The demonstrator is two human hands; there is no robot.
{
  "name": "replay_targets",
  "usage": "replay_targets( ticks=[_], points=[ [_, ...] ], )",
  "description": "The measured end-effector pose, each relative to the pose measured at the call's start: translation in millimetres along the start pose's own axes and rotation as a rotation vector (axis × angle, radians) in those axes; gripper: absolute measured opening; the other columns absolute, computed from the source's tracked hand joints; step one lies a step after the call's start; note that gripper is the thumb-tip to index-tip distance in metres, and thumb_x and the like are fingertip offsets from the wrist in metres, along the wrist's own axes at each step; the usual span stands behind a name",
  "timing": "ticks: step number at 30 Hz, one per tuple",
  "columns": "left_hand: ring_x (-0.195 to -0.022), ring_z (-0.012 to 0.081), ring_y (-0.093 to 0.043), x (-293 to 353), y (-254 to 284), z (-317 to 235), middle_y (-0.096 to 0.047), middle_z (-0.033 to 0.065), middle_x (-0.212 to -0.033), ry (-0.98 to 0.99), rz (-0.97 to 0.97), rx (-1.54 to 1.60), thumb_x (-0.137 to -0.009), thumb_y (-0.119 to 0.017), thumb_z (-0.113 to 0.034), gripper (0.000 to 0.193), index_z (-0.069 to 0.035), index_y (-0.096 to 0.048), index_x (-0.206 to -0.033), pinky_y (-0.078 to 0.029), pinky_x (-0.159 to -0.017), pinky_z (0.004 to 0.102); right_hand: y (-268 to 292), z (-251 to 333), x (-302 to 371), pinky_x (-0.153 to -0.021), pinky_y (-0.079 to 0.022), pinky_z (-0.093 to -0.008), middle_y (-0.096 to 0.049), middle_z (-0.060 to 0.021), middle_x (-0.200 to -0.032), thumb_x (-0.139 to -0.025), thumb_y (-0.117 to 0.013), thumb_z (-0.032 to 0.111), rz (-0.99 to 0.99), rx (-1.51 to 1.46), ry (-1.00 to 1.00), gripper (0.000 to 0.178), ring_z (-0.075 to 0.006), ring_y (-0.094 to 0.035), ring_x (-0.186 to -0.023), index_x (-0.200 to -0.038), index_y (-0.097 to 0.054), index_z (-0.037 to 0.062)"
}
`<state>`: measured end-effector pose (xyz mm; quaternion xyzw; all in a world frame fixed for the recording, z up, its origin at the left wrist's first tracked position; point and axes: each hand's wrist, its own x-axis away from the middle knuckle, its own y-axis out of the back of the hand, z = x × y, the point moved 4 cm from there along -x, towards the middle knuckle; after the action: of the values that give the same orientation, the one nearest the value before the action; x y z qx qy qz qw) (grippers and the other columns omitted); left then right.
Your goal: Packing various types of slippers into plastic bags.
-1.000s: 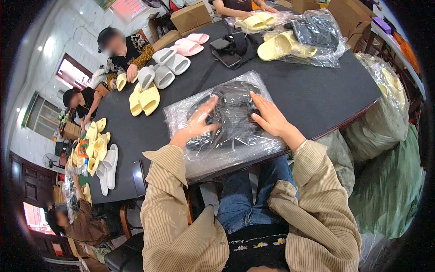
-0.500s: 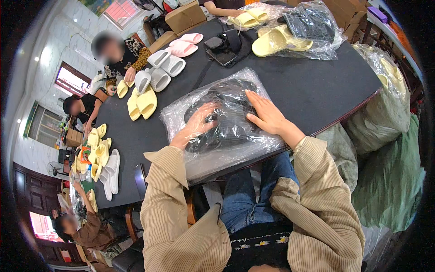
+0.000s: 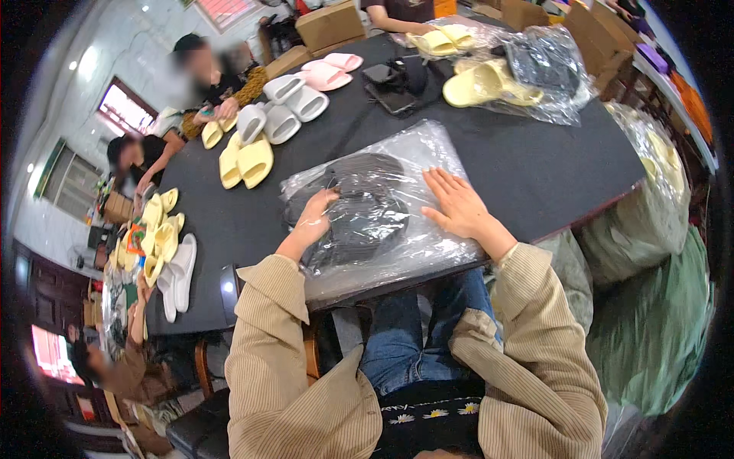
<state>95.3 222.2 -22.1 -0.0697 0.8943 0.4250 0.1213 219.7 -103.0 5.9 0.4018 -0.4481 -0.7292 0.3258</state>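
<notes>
A pair of black slippers [image 3: 382,200] lies inside a clear plastic bag [image 3: 359,172] in front of me, on a stack of flat clear plastic bags [image 3: 440,256] at the table's near edge. My left hand [image 3: 310,222] is closed at the left side of the bagged slippers, its fingers curled onto the plastic; the fingertips are partly hidden. My right hand [image 3: 461,205] rests flat on the plastic just right of the slippers, fingers stretched and slightly apart, holding nothing.
Yellow slippers [image 3: 246,162], grey slippers [image 3: 283,124] and pink slippers [image 3: 327,75] stand across the dark table [image 3: 527,164]. Bagged yellow slippers [image 3: 489,84] lie far right, beside a black device [image 3: 391,88]. Large sacks [image 3: 642,203] stand at the right. Several people work around the table.
Both hands lay spread over the slippers before. The bagged slippers now sit further left relative to my right hand, and my left hand's fingers have curled in at their left side.
</notes>
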Motion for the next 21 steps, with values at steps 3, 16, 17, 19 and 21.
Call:
replay_targets(
  ticks=[3, 16, 17, 19, 21],
  points=[
    [-0.123, 0.0391, -0.051, 44.1, 36.7, -0.2, -0.058, 0.0191, -0.130, 0.052, -0.073, -0.183, -0.079, -0.057, 0.005, 0.041, -0.004, -0.059, -0.119, -0.039, -0.105, 0.0434, -0.5, -1.6, -0.4, -0.116, -0.022, -0.0440, -0.034, -0.0233, -0.151, -0.095, -0.038, 0.058, 0.073, -0.020, -0.053, 0.079, -0.0345, -0.028, -0.143, -0.150, -0.026, 0.0019],
    [-0.104, 0.0374, -0.063, 199.4, 337.9, 19.3, -0.068, 0.0168, -0.111, 0.724, -0.486, -0.924, -0.080, -0.067, -0.011, 0.038, -0.007, -0.064, -0.117, -0.050, -0.090, 0.0439, -2.5, -3.1, 7.0, -0.115, -0.022, -0.0463, -0.033, -0.0211, -0.152, -0.095, -0.046, 0.045, 0.056, 0.049, -0.049, 0.072, -0.0341, -0.027, -0.144, -0.149, -0.028, 0.0011],
    [-0.105, 0.0368, -0.063, 206.5, 350.8, 20.7, -0.066, 0.0161, -0.113, 0.847, -0.596, -1.021, -0.080, -0.068, -0.013, 0.040, -0.008, -0.062, -0.120, -0.050, -0.090, 0.0448, 0.0, -7.1, 11.4, -0.115, -0.022, -0.0467, -0.034, -0.0211, -0.152, -0.095, -0.047, 0.044, 0.064, 0.061, -0.067, 0.072, -0.0344, -0.027, -0.143, -0.149, -0.028, 0.0007],
    [-0.109, 0.0357, -0.061, 224.7, 371.3, 25.4, -0.063, 0.0154, -0.119, 1.019, -0.778, -1.085, -0.080, -0.071, -0.019, 0.049, -0.011, -0.057, -0.126, -0.050, -0.091, 0.0460, 2.3, -11.2, 14.9, -0.115, -0.022, -0.0467, -0.034, -0.0212, -0.151, -0.095, -0.048, 0.043, 0.056, 0.068, -0.073, 0.072, -0.0344, -0.027, -0.143, -0.149, -0.028, 0.0006],
    [-0.118, 0.0343, -0.056, 244.5, 385.9, 31.9, -0.056, 0.0164, -0.129, 1.113, -0.816, -1.061, -0.078, -0.074, -0.024, 0.063, -0.010, -0.049, -0.133, -0.049, -0.093, 0.0470, -0.1, -4.9, 9.8, -0.115, -0.022, -0.0467, -0.034, -0.0213, -0.151, -0.095, -0.048, 0.043, 0.043, 0.034, -0.039, 0.071, -0.0344, -0.028, -0.143, -0.149, -0.028, 0.0004]
  ],
)
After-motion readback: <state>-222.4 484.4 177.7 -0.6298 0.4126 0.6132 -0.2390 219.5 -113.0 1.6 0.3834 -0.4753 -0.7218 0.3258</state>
